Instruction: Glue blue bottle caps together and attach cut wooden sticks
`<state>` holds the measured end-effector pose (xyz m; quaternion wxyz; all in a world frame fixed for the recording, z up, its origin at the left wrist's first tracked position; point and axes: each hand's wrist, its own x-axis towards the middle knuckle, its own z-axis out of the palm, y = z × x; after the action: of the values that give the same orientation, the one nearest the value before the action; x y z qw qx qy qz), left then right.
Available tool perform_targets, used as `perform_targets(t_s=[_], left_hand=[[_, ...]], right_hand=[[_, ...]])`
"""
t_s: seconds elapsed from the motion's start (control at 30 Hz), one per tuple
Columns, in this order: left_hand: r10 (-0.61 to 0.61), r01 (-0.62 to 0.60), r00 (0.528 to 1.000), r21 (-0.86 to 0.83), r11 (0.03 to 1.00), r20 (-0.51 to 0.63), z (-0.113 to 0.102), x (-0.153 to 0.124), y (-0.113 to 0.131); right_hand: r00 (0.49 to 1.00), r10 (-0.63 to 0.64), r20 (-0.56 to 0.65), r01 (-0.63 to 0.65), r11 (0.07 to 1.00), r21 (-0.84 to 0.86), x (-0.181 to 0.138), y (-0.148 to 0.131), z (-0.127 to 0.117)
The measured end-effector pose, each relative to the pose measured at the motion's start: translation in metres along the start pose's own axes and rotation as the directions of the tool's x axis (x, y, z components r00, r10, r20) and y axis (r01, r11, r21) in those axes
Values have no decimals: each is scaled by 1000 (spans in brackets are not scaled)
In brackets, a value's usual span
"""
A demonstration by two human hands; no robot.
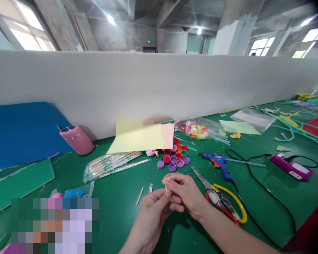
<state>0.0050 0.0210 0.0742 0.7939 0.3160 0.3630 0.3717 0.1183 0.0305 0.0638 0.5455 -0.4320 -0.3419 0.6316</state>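
Observation:
My left hand (153, 211) and my right hand (184, 192) meet low in the middle, above the green table (116, 197). Both pinch a small pale wooden stick piece (167, 189) between their fingertips; most of it is hidden by the fingers. A loose wooden stick (140, 196) and a small clear bit (150, 187) lie just left of the hands. A cluster of coloured bottle caps (175, 157) sits right behind the hands. Scissors with yellow and red handles (222, 201) lie beside my right wrist.
A blue glue gun (219, 163) with a black cord, a purple device (291, 166), a bag of wooden sticks (110, 164), yellow paper (137, 137), a bag of caps (196, 128), a pink cylinder (76, 139) and blue foam board (21, 130) lie around. A white wall runs behind.

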Motion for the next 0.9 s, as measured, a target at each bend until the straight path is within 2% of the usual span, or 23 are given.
perform_targets(t_s=[0.17,0.37,0.67,0.9], left_hand=[[22,-21,1000,29,999,-12,0,0,-1],[16,-15,1000,18,1000,-22,2,-1,-2],[11,-11,1000,-1,1000,-17,3,-1,-6],[5,-4,999,17,1000,-42,6,-2,-4]], right_hand=[[997,-78,27,79,995,-53,-4,-5,-2],[998,-62,10,63,988,-139,-5,-7,-3],[985,-169,-19,159,957,-242,-4,-4,-2],[984,-178,-12,167,946,-278,-6,-7,-3]])
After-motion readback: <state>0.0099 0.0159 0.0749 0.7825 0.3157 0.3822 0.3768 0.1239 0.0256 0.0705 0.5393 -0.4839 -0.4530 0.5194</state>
